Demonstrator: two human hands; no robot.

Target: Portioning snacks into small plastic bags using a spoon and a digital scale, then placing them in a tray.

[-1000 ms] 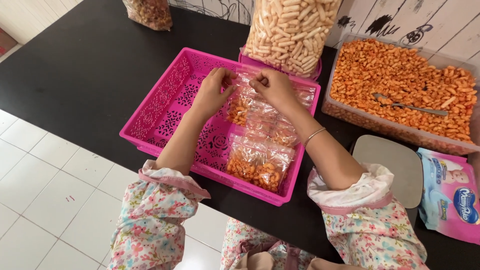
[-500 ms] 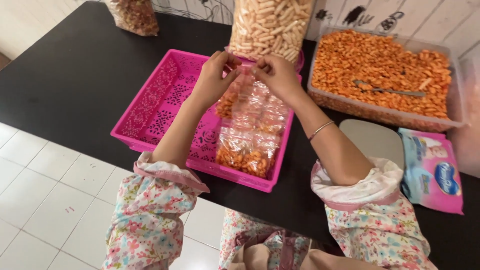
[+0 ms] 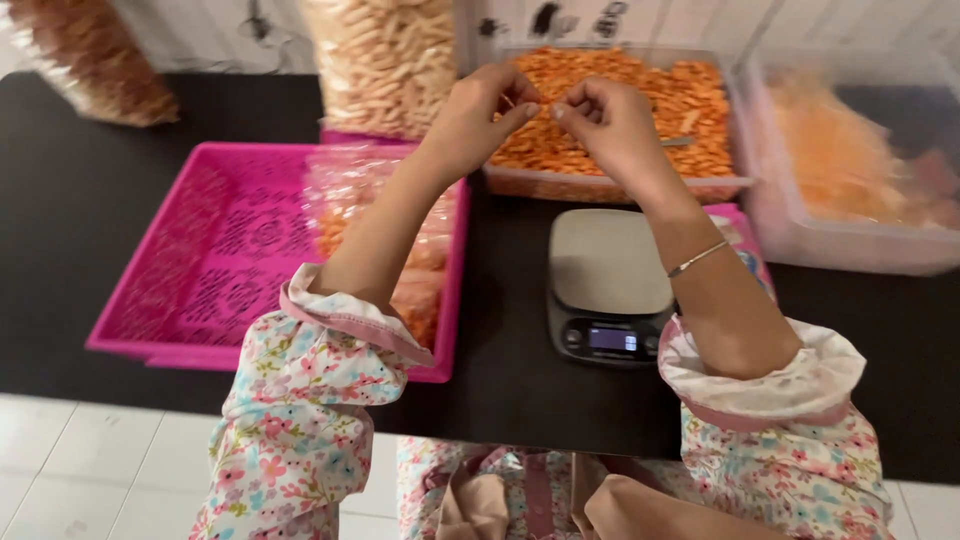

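My left hand (image 3: pixel 480 115) and my right hand (image 3: pixel 605 120) are raised side by side, fingertips pinched and nearly touching. Whatever sits between the fingertips is too small to make out. Both hands hover over the near edge of a clear tub (image 3: pixel 620 187) full of small orange snacks (image 3: pixel 600 75). Below my right forearm a grey kitchen scale (image 3: pixel 608 265) with an empty platform stands on the black table (image 3: pixel 500 380). To the left, a pink perforated basket (image 3: pixel 200 250) holds clear filled snack bags (image 3: pixel 345 200), partly hidden by my left arm.
A tall clear bag of pale stick snacks (image 3: pixel 385 60) stands behind the basket. A second clear tub (image 3: pixel 860 160) with orange contents sits at the right. A bag of brown snacks (image 3: pixel 90 60) is at far left. A pink packet (image 3: pixel 745 240) lies beside the scale.
Both hands have left the bags in the pink basket and risen to the right, over the orange snack tub. The view has shifted right, so the scale is now central.
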